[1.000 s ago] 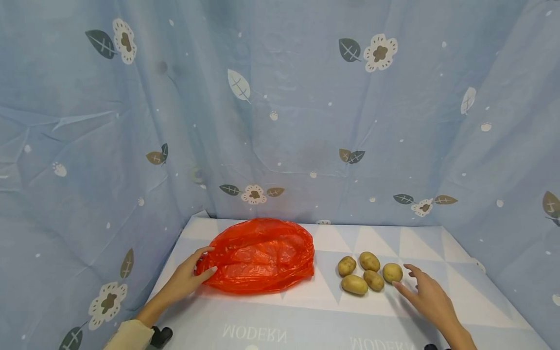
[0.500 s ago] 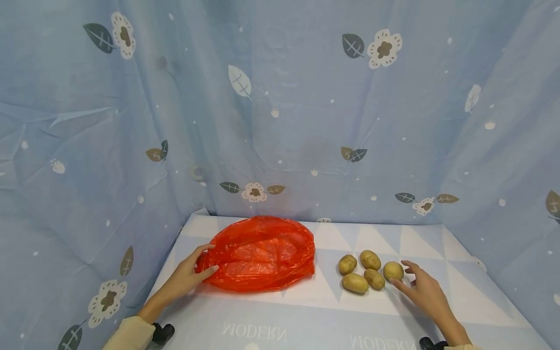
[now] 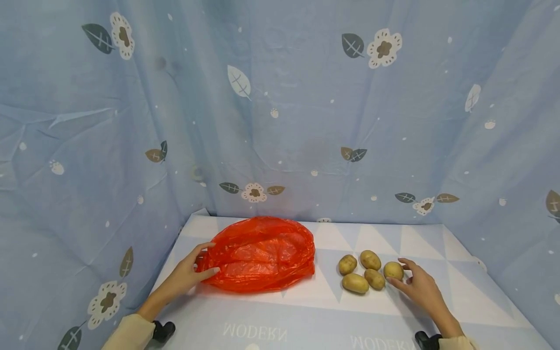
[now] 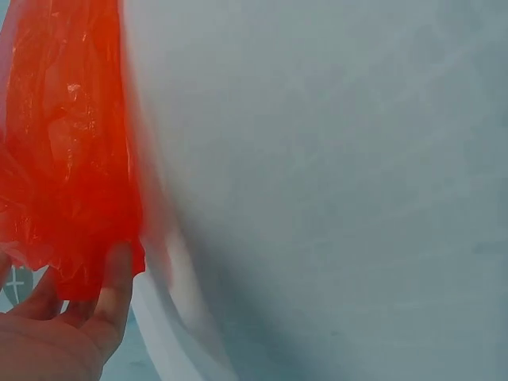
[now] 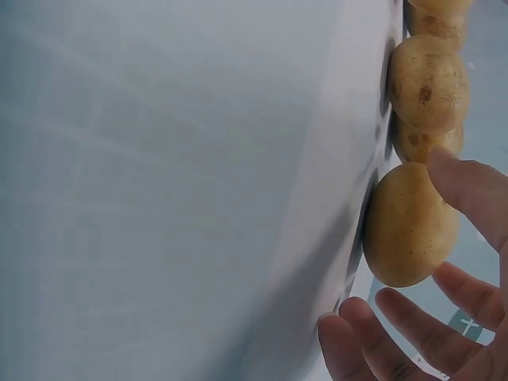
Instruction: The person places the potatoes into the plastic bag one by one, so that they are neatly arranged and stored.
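A red plastic bag (image 3: pixel 269 260) lies spread and crinkled on the left side of the table. My left hand (image 3: pixel 183 276) holds its left end, the thumb over the front and the other fingers at the back edge. In the left wrist view, the thumb (image 4: pixel 117 274) overlaps the thin red film. Several potatoes are grouped on the right side. The rightmost, a rounder potato (image 3: pixel 393 271), sits between the spread thumb and fingers of my right hand (image 3: pixel 422 290). In the right wrist view the thumb (image 5: pixel 460 186) overlaps this potato's upper side, with the other fingers spread below it.
Left of that potato lie an oblong potato (image 3: pixel 355 283) and rounder ones, such as the back potato (image 3: pixel 370 260). The patterned cloth-covered table (image 3: pixel 315 316) meets a blue floral curtain (image 3: pixel 297 121) behind and on both sides.
My right hand has moved slightly left, its thumb and fingers now around the rightmost potato. The left hand and the bag have hardly moved.
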{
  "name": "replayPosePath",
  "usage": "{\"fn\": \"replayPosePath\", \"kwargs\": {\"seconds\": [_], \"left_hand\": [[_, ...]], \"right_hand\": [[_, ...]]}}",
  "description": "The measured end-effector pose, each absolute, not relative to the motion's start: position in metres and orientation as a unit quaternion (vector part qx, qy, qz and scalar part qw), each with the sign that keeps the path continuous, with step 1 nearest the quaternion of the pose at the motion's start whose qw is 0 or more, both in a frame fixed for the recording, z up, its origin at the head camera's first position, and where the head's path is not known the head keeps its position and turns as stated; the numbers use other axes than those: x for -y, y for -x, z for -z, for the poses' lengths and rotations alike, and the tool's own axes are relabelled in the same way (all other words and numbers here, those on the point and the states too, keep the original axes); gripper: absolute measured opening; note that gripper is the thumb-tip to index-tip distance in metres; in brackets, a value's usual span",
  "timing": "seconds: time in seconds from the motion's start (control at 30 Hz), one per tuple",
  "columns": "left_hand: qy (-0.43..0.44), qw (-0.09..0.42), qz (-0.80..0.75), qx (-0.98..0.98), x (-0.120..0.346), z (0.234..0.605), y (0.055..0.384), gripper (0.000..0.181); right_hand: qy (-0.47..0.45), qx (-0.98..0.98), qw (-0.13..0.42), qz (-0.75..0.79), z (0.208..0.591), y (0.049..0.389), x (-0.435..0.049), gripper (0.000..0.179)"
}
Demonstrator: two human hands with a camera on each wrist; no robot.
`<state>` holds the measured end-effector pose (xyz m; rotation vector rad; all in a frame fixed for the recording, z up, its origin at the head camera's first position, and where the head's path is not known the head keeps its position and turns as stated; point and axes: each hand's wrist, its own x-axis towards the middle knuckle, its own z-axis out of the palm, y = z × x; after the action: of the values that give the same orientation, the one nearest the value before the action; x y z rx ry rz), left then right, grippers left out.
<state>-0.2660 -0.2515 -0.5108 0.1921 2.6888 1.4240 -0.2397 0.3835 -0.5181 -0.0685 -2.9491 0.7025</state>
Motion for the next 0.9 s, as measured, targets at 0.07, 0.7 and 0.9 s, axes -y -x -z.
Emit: {"fn": "replayPosePath", "kwargs": {"seconds": [0.07, 0.7, 0.9], "left_hand": [[-0.060, 0.052, -0.466, -0.881, 0.252, 0.510, 0.267, 0.075], [-0.045, 0.103, -0.493, -0.863, 0.253, 0.500, 0.275, 0.082], [-0.043, 0.103, -0.480, -0.870, 0.253, 0.501, 0.273, 0.083]], "right_hand": [[0.022, 0.970, 0.055, -0.235, 0.519, 0.241, -0.383, 0.085], [0.019, 0.968, 0.044, -0.248, 0.524, 0.248, -0.388, 0.082], [0.021, 0.964, 0.050, -0.262, 0.526, 0.249, -0.387, 0.081]]}}
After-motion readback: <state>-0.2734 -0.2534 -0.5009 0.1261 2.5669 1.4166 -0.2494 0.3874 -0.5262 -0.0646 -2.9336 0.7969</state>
